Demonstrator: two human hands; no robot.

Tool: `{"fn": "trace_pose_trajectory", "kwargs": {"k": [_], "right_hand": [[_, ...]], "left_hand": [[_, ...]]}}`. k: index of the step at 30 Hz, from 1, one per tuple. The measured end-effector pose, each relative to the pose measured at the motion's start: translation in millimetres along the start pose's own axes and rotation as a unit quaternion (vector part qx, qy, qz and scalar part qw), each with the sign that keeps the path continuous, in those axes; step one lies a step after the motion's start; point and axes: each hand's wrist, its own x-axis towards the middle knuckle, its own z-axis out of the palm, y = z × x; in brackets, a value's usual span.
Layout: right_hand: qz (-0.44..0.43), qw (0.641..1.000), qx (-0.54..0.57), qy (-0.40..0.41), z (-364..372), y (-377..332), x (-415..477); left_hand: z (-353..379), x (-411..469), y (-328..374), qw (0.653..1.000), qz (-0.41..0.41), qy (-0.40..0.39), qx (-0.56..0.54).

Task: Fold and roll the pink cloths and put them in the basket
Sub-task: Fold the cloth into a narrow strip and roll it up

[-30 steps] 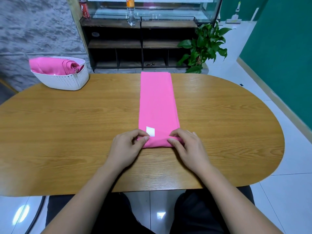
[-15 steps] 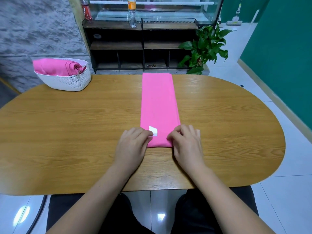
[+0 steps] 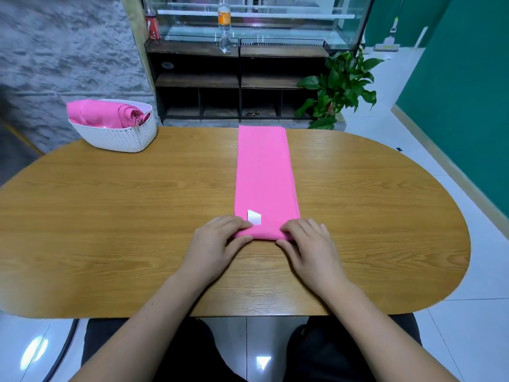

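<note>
A pink cloth (image 3: 265,172), folded into a long narrow strip, lies lengthwise down the middle of the wooden table (image 3: 110,216), with a small white label (image 3: 254,217) near its near end. That near end is turned over into a short roll. My left hand (image 3: 217,241) grips the roll's left side, fingers on top and thumb at the front edge. My right hand (image 3: 309,244) grips its right side the same way. A white woven basket (image 3: 118,135) at the table's far left holds rolled pink cloths (image 3: 104,115).
Beyond the table stands a dark shelf unit (image 3: 237,78) with a glass tank and bottles on top. A potted green plant (image 3: 341,86) sits on the floor behind the far right edge. A green wall runs along the right.
The near end of the strip has been rolled a little further away from me, and both hands have moved forward with it. The white label is now closer to the roll.
</note>
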Motion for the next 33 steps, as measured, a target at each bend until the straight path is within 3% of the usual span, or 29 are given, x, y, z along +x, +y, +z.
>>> {"fn": "trace_pose_trajectory", "kwargs": {"k": [12,15,19,25,33], "right_hand": [[0.132,0.972,0.195,-0.017,-3,4,14],[0.14,0.979,0.15,0.01,4,0,15],[0.129,0.99,0.007,0.046,7,-5,20],[0.016,0.995,-0.093,0.015,5,-18,22],[-0.013,0.997,-0.066,-0.038,-3,-14,13]], "left_hand": [[2,5,9,0.997,-0.056,0.009,-0.059],[10,6,11,0.995,-0.076,0.036,-0.05],[14,16,11,0.993,-0.095,0.069,-0.019],[16,17,19,0.997,0.01,0.068,0.042],[8,9,0,0.998,0.033,0.004,0.049]]}}
